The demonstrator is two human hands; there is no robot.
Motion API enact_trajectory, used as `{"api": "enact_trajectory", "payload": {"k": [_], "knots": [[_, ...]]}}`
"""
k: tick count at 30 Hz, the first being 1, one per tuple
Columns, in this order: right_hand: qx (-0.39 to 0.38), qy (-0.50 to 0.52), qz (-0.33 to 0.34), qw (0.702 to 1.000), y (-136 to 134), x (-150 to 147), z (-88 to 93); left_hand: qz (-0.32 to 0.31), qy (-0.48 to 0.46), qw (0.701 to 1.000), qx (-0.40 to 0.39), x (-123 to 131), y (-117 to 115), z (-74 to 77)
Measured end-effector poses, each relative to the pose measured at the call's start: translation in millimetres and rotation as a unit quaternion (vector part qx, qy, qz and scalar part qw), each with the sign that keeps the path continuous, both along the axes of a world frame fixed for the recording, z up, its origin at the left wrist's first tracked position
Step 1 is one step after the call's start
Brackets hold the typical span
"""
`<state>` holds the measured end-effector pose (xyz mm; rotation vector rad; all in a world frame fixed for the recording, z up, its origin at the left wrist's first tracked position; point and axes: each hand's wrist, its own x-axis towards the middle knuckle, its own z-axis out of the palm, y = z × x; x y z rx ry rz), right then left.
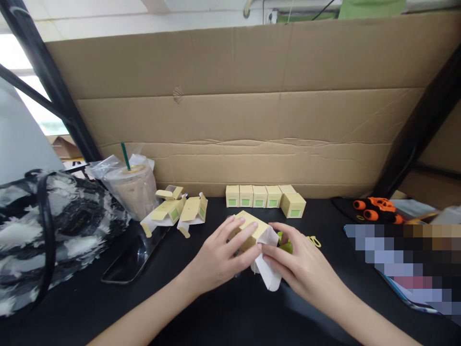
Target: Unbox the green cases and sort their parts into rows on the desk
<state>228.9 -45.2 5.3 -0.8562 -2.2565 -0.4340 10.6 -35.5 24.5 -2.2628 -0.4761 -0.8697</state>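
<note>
My left hand (219, 254) is closed around a small yellow carton (252, 229) at the middle of the black table (223, 317). My right hand (298, 262) pinches the carton's open white flap (268, 269) and partly covers a small green object (286, 246) with a yellow loop (315, 240) beside it. Behind the hands, a row of several closed yellow cartons with green labels (259, 196) stands against the cardboard wall. Three open yellow cartons (176, 209) lie to the left.
An iced drink cup with a green straw in a plastic bag (133, 187) and a black-and-white patterned bag (46, 230) sit at left. A dark phone (135, 257) lies flat. Orange-and-black objects (376, 209) rest at right. A cardboard sheet (252, 105) backs the table.
</note>
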Motion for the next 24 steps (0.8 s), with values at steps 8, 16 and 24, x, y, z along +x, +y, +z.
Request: {"api": "enact_trajectory", "payload": {"k": [8, 16, 24], "knots": [[0.101, 0.064, -0.020, 0.993, -2, 5, 8.3, 0.016, -0.044, 0.994, -0.103, -2, 3, 1.9], [0.059, 0.065, 0.113, 0.990, -32, -2, 29.9, 0.102, -0.259, 0.945, -0.171, -29, 34, 1.6], [-0.001, -0.021, 0.179, 0.984, -35, -46, -13.4, 0.102, -0.359, 0.897, -0.237, -37, 42, -1.5]]}}
